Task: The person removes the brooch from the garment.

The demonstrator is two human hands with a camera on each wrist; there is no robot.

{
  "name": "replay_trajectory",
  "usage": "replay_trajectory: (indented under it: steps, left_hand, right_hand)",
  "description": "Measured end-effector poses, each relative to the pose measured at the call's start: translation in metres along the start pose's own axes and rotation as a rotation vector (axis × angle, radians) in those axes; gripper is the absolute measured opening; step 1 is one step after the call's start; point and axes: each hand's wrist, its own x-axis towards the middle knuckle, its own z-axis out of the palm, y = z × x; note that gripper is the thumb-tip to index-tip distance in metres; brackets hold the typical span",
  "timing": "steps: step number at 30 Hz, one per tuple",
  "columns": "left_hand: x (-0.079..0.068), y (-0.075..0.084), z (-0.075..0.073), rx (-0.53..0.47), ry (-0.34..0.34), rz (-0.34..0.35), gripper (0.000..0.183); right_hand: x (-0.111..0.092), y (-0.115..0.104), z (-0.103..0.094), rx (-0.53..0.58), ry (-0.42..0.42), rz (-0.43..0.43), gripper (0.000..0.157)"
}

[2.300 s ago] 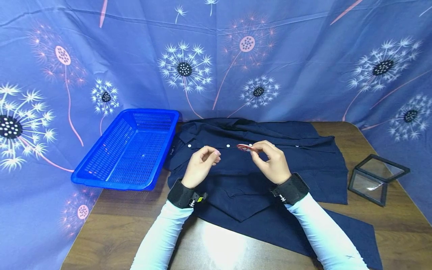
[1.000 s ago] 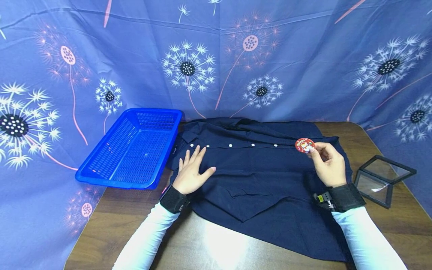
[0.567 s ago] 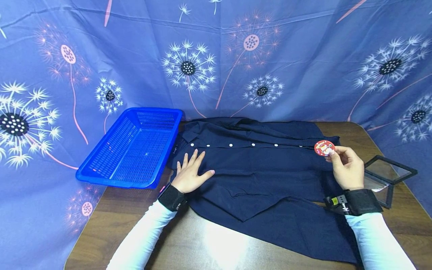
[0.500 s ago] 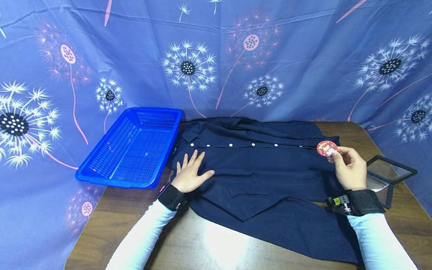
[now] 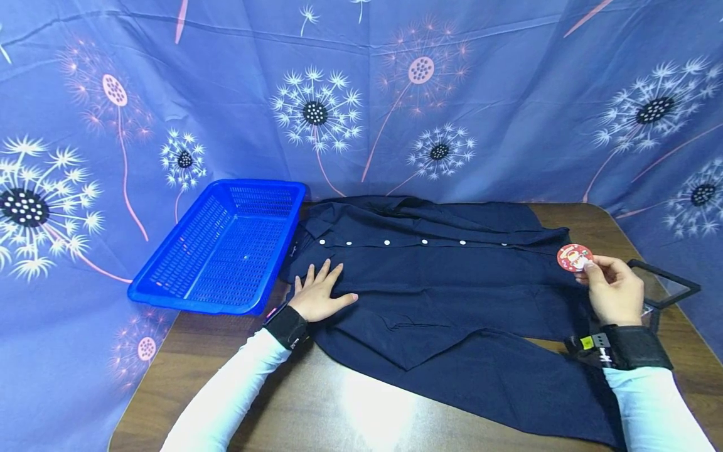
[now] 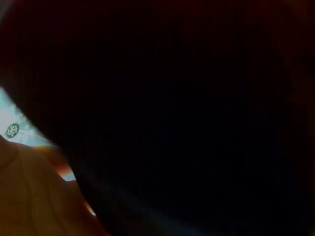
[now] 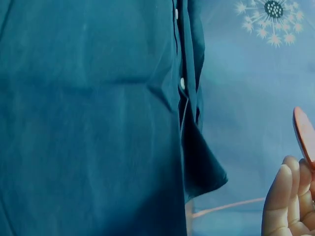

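A dark navy button-up shirt [image 5: 429, 270] is spread across the table, its white buttons in a line near the far side. My left hand [image 5: 319, 298] rests on it at the collar end, fingers spread. At the hem end, my right hand [image 5: 615, 292] pinches a round red badge [image 5: 575, 258] with a cartoon print between thumb and fingers, tilted toward the head camera. In the right wrist view the same badge [image 7: 306, 135] shows edge-on beside the fingertips [image 7: 280, 187]. Darkness fills most of the left wrist view, with part of the left hand [image 6: 29, 191] at lower left.
To the left stands a blue plastic basket [image 5: 194, 309], close to the shirt's collar end. A black hinged frame with clear panes [image 5: 672, 284] lies at the right, partly hidden behind my right hand. A dandelion-print cloth [image 5: 361, 157] hangs behind the wooden table [image 5: 164, 370].
My right hand has carried the badge rightward past the hem, turning its printed face to the camera. The left hand's fingers have straightened and it has come down onto the shirt's left part.
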Motion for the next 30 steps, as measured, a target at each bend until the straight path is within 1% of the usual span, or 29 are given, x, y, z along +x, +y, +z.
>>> replay_trajectory:
  steps: [5, 8, 11, 15, 18, 20, 24, 26, 27, 29, 30]
  left_hand:
    - [-0.001, 0.0, -0.001, 0.025, -0.045, 0.001, 0.087]
    - [-0.001, 0.0, -0.001, 0.041, -0.085, -0.001, 0.087]
    - [-0.001, 0.0, -0.002, 0.051, -0.122, -0.005, 0.088]
    - [0.0, 0.0, -0.002, 0.083, -0.152, -0.008, 0.093]
    - [0.001, 0.0, -0.001, 0.125, -0.159, -0.007, 0.098]
    - [0.002, 0.0, 0.0, 0.149, -0.159, -0.006, 0.101]
    - [0.002, 0.002, 0.001, 0.187, -0.163, -0.008, 0.104]
    - [0.002, 0.003, 0.001, 0.194, -0.164, -0.005, 0.104]
    - [0.001, 0.004, 0.001, 0.195, -0.165, -0.004, 0.104]
    - [0.001, 0.005, 0.001, 0.206, -0.173, -0.003, 0.105]
    - [0.001, 0.005, 0.0, 0.204, -0.172, 0.003, 0.105]
  right_hand:
    - [0.002, 0.002, -0.012, -0.058, -0.016, 0.083, 0.033]
    - [0.005, 0.005, -0.022, -0.112, -0.047, 0.105, 0.033]
    - [0.007, 0.007, -0.032, -0.138, -0.067, 0.117, 0.033]
    - [0.01, 0.012, -0.043, -0.17, -0.078, 0.118, 0.035]
    - [0.012, 0.017, -0.052, -0.148, -0.1, 0.126, 0.037]
    - [0.013, 0.02, -0.057, -0.14, -0.105, 0.148, 0.037]
    - [0.014, 0.025, -0.066, -0.21, -0.1, 0.185, 0.034]
    - [0.015, 0.026, -0.07, -0.228, -0.098, 0.206, 0.032]
    - [0.015, 0.027, -0.072, -0.249, -0.096, 0.215, 0.03]
    - [0.016, 0.027, -0.076, -0.301, -0.106, 0.231, 0.02]
    - [0.016, 0.027, -0.078, -0.336, -0.109, 0.241, 0.019]
